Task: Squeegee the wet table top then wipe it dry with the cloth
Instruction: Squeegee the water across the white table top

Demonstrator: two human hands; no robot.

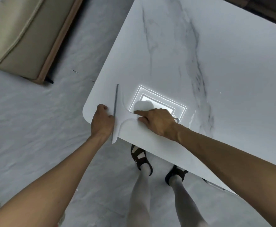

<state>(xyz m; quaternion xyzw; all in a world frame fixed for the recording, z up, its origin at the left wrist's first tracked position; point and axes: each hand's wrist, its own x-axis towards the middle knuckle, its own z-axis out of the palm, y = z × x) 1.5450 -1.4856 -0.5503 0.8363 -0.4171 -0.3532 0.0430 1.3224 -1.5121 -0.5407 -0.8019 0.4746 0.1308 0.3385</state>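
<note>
The white marble table top (207, 66) fills the right of the view, its rounded corner close to me. A white squeegee (125, 126) with a grey rubber blade (116, 102) lies flat on that corner, the blade running along the left edge and sticking out past the front edge. My right hand (157, 122) is shut on the squeegee's handle, index finger stretched forward along it. My left hand (102, 122) rests on the corner just left of the blade, fingers curled, with nothing seen in it. Thin water streaks (191, 118) glint right of my right hand. No cloth is in view.
A ceiling light's bright reflection (160, 100) sits on the table top by my right hand. A beige sofa (19, 35) stands at the upper left on the grey floor (35, 120). My feet in dark sandals (141, 158) stand at the table's front edge.
</note>
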